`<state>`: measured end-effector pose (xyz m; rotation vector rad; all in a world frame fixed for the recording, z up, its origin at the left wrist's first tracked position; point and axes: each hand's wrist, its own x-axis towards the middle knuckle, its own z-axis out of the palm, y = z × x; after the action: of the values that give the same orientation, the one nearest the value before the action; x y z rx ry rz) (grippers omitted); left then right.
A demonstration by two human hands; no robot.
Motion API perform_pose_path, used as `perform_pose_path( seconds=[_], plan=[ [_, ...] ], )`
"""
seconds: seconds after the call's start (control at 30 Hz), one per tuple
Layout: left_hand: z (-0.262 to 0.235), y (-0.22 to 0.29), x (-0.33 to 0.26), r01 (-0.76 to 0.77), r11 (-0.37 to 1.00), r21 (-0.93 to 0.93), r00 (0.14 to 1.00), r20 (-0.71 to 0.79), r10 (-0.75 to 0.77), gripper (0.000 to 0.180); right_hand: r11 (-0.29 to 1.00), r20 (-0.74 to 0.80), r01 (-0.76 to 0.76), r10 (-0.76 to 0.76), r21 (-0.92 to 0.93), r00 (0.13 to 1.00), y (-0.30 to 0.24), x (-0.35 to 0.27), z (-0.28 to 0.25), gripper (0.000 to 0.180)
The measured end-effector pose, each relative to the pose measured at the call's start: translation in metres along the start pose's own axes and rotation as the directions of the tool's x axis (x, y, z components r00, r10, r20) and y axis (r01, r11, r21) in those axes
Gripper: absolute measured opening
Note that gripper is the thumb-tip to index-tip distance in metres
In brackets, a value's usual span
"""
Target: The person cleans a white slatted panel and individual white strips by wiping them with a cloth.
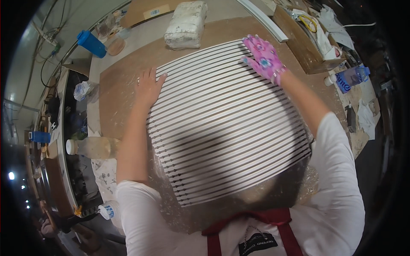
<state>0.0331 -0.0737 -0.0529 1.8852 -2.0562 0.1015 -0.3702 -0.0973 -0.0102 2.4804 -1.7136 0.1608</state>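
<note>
A row of long white strips [230, 102] lies across the brown work board, with narrow dark gaps between them. Small dark pegs or pins show at the strips' left ends. My left hand [149, 87], bare, rests flat at the far left corner of the strips, fingers stretched forward and thumb apart. On the far right corner lies my right hand [262, 59], in a pink flowered glove, its fingers extended over the strip ends. Neither hand grips anything. The shadow of my body falls over the near strips.
A white plaster-stained block [185, 25] sits beyond the strips. At the left are a blue cup [91, 44] and a plastic bottle [96, 147]. On the right, a wooden box [299, 38] holds clutter, near a clear bottle [350, 79]. A white rail [262, 19] lies behind.
</note>
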Motion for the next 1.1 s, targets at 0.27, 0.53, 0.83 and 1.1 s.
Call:
perform_pose_path(
  seconds=[0.27,0.53,0.83,1.1],
  plan=[
    [-0.005,-0.016,0.03,0.228,0.974,-0.016,0.953,0.207,-0.219,0.066,0.995,0.068,-0.07,0.066,0.067,0.996,-0.011,0.064,0.041,0.065],
    [0.001,-0.017,0.03,0.125,0.992,0.0,0.987,0.107,-0.124,0.062,0.991,-0.107,0.119,-0.124,-0.055,0.986,0.025,0.082,0.096,0.06],
    [0.001,-0.009,0.028,0.161,0.986,0.036,0.984,0.073,-0.163,0.057,0.998,-0.061,0.043,-0.046,-0.048,0.997,0.009,0.073,0.077,0.057],
    [-0.003,0.001,0.029,0.155,0.987,-0.029,0.985,0.084,-0.152,0.054,0.99,-0.095,0.09,-0.101,-0.112,0.99,0.023,0.076,0.086,0.054]
  ],
)
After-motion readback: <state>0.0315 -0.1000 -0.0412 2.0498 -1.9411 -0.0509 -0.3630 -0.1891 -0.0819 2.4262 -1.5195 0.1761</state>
